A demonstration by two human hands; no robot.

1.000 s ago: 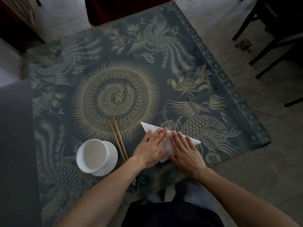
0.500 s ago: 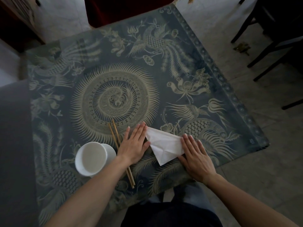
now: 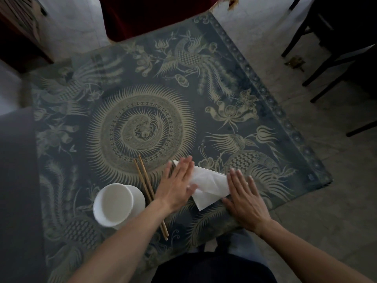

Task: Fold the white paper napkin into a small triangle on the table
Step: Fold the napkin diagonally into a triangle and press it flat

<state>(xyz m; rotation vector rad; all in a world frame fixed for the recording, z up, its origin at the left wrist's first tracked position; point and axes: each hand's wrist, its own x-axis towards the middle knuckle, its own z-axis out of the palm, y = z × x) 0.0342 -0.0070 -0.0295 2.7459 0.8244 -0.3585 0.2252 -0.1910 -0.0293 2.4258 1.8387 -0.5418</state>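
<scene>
Between my two flat hands, the white paper napkin [image 3: 210, 185] is lying as a creased, folded triangle on the table [image 3: 255, 123], whose dark blue cloth is showing pale phoenix and sunburst patterns; I am reading no writing anywhere. My left hand [image 3: 176, 184] is pressing straight fingers onto its far-left corner, having slid back onto the paper since half a second ago. My right hand [image 3: 244, 198] is lying open on its right edge. Left of my left hand, wooden chopsticks [image 3: 150, 193] and a smooth white bowl [image 3: 114, 204] are sitting.
</scene>
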